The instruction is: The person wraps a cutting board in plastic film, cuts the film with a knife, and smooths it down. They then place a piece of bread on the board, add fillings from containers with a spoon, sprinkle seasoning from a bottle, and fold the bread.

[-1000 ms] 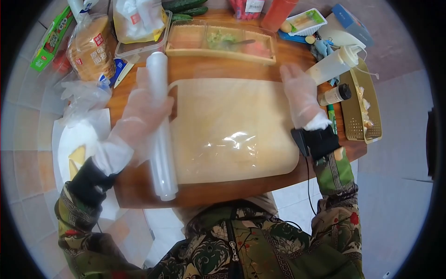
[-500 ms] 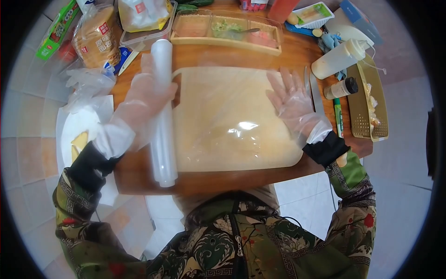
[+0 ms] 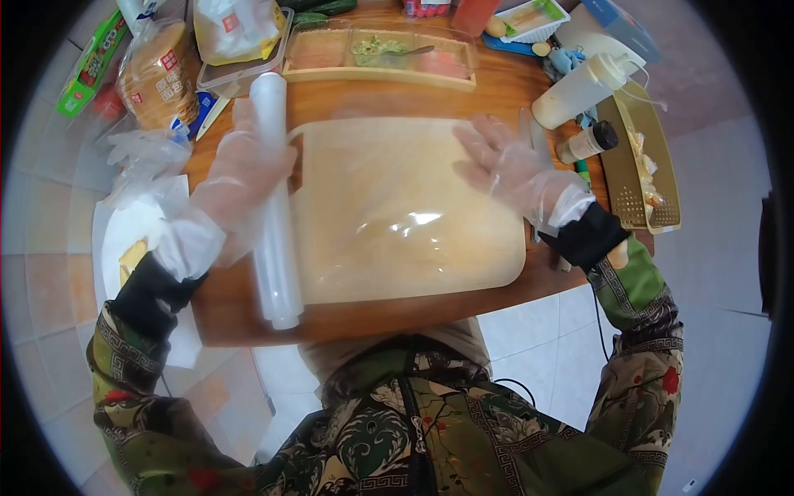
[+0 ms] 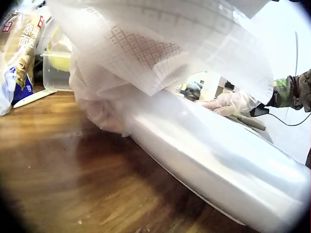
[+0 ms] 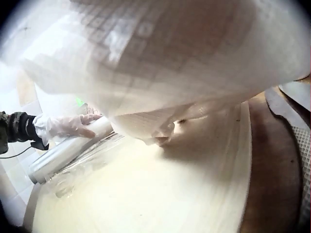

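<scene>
My left hand [image 3: 246, 169], in a clear plastic glove, grips a long roll of cling film [image 3: 279, 223] near its upper part. The roll stands along the left edge of a pale cutting board [image 3: 372, 165]. Shiny clear film [image 3: 426, 220] spreads from it over the board. In the left wrist view the roll [image 4: 209, 150] runs out from under the gloved fingers, above brown wood. At the board's upper right lies my gloved right hand [image 3: 506, 161], its fingers spread and slightly bent. The right wrist view shows its fingertips [image 5: 163, 140] right at the board's surface.
A knife [image 3: 538, 142] lies along the board's right side. Beyond it are a squeeze bottle [image 3: 575, 93], a shaker [image 3: 586, 142] and a basket [image 3: 616, 178]. Behind the board sits a compartmented food box [image 3: 380, 80]. Bagged bread [image 3: 157, 87] stands at the back left.
My right hand has moved from beyond the board's right edge onto its upper right area. The left hand keeps its grip on the roll, and the head view has shifted slightly.
</scene>
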Motion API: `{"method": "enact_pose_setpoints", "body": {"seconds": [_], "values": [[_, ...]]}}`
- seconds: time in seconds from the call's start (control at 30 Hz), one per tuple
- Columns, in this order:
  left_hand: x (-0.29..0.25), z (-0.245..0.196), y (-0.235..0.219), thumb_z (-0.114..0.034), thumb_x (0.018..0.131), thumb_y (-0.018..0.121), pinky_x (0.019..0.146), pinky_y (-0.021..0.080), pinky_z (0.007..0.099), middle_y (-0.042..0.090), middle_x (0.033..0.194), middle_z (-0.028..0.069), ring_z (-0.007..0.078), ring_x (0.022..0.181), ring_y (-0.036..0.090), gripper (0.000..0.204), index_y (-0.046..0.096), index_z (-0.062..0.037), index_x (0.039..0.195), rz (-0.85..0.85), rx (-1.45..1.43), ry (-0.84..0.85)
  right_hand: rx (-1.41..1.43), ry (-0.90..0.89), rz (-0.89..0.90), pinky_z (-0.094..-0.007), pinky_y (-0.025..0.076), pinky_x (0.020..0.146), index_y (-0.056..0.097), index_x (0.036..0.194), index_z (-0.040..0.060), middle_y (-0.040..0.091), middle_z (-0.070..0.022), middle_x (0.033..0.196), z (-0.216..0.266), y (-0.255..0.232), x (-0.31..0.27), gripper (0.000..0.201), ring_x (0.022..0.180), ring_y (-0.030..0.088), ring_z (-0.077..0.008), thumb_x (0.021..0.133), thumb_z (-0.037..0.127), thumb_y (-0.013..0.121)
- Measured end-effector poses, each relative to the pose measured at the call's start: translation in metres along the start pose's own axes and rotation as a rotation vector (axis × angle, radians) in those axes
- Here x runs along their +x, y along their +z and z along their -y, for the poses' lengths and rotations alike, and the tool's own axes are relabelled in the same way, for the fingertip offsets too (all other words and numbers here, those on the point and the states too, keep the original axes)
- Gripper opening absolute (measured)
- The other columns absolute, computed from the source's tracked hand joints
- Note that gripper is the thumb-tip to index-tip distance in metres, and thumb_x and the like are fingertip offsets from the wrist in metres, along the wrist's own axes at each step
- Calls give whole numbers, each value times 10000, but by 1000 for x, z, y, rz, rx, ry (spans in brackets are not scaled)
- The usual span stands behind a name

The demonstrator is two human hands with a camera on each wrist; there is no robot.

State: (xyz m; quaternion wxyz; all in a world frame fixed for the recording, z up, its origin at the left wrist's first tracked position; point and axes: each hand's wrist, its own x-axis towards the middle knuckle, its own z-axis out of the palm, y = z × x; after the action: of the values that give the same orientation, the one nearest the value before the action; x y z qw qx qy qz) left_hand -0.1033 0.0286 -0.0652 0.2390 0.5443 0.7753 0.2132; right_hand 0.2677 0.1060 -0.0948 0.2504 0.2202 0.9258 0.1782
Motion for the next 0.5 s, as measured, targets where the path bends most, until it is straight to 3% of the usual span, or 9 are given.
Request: {"method": "enact_pose_setpoints", "body": {"seconds": [0.07, 0.13, 0.27, 0.37, 0.43, 0.5], "values": [[-1, -3, 0, -275, 801, 724, 769, 573, 443, 689, 1058, 264, 377, 887, 714, 889, 267, -83, 1539, 20, -11, -30, 652, 338, -17, -552, 159, 1236, 267, 1602, 160, 161, -172, 1680, 14, -21, 8, 788, 1531, 152, -446, 977, 568, 518], [-2, -3, 1, -193, 835, 674, 709, 571, 466, 662, 1062, 291, 408, 899, 704, 735, 312, 0, 1444, -12, 14, 5, 678, 331, 1, -547, 146, 1239, 257, 1604, 146, 141, -168, 1685, 12, -24, 10, 845, 1536, 131, -443, 950, 602, 537], [-7, -13, -2, -201, 828, 687, 722, 571, 466, 665, 1066, 285, 411, 903, 706, 744, 318, -3, 1443, 29, -89, -1, 679, 306, 27, -552, 130, 1239, 247, 1605, 129, 99, -170, 1692, 11, -20, 8, 896, 1538, 107, -452, 928, 626, 558], [-6, -10, -1, -225, 818, 706, 784, 565, 466, 667, 1082, 283, 414, 962, 697, 815, 288, -4, 1481, 30, -62, -97, 708, 210, -23, -566, 130, 1235, 243, 1608, 137, 120, -172, 1689, 8, -11, 3, 895, 1533, 110, -469, 929, 631, 555], [4, 10, 8, -306, 790, 746, 828, 551, 430, 685, 1101, 269, 387, 954, 701, 935, 261, -70, 1554, -90, 67, 44, 701, 167, -65, -570, 130, 1234, 248, 1608, 142, 128, -174, 1687, 8, 4, 0, 893, 1531, 110, -475, 928, 633, 555], [8, 10, 5, -311, 787, 749, 847, 546, 427, 678, 1124, 274, 390, 979, 695, 950, 256, -69, 1562, -54, 93, 27, 696, 124, -127, -574, 137, 1233, 269, 1604, 155, 151, -173, 1684, 8, 12, -5, 894, 1526, 132, -477, 919, 646, 564]]}}
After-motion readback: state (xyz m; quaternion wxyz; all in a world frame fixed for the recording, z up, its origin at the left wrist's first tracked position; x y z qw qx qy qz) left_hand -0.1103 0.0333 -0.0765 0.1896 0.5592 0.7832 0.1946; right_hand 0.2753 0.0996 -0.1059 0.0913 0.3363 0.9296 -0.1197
